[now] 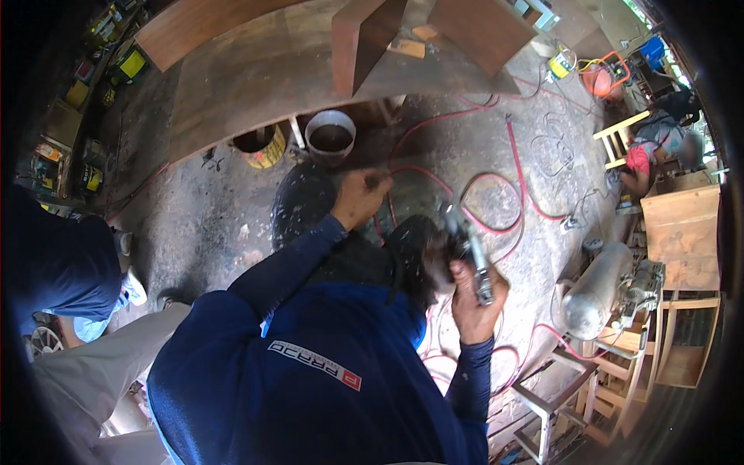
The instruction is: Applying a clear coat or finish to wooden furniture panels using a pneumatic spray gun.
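In my right hand [478, 304] is a metal spray gun [477, 260], partly smeared by motion, its handle inside my closed fingers. A rounded, blurred part below its nozzle shows beside my knee. My left hand [359, 200] is raised over my dark, paint-specked knee [298, 194], with its fingers curled together. Whatever those fingers hold, if anything, is hidden. Just beyond the left hand stands a grey bucket [330, 132] with dark contents. Beside it is a yellow bucket [263, 147], partly under a large brown wooden panel [256, 74].
Red hose [492, 177] loops over the stained floor, right of my hands. A metal tank [597, 291] and wooden frames [546, 403] stand at right. Another person [659, 147] works at far right; a dark-clothed person [62, 260] is at left. Shelves hold cans [128, 62].
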The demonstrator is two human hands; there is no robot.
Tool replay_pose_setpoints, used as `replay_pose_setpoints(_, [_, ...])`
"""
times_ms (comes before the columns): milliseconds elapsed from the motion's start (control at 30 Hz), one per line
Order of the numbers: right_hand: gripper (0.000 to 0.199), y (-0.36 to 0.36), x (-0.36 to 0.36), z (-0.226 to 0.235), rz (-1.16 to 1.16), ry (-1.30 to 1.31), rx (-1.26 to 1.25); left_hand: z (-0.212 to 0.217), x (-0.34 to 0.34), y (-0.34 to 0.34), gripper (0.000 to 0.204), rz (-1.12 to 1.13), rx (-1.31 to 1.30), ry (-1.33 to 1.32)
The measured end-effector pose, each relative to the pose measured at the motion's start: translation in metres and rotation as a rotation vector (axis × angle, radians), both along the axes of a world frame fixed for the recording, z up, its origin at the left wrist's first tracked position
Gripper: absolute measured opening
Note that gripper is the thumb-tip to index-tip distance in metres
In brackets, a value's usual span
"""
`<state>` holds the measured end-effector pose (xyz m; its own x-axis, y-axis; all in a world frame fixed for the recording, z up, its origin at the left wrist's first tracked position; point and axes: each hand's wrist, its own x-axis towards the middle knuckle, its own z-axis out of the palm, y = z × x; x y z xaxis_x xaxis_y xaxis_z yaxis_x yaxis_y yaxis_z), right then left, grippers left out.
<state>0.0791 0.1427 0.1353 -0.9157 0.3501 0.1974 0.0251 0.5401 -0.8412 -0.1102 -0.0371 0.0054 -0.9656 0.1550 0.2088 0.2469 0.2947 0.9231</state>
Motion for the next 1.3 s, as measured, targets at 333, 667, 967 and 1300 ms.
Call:
replay_pose_setpoints(333, [0.040,-0.071,-0.034,0.031,0.149,0.178,0.201,-0.009,0.085,-0.023,0.048,-0.709,1.108,-1.097])
replay_pose_setpoints(667, [0.051,-0.066,-0.020,0.067,0.139,0.572,0.047,0.083,0.029,-0.021,0.049,-0.717,0.774,-0.791])
replay_pose_setpoints(967, [0.043,-0.073,-0.022,0.037,0.184,0.196,0.089,0.017,0.087,-0.021,0.043,-0.569,0.957,-1.168])
replay_pose_setpoints(1300, [0.050,-0.051,-0.010,0.066,0.168,0.345,0.222,0.066,0.052,-0.006,0.046,-0.714,0.935,-0.914])
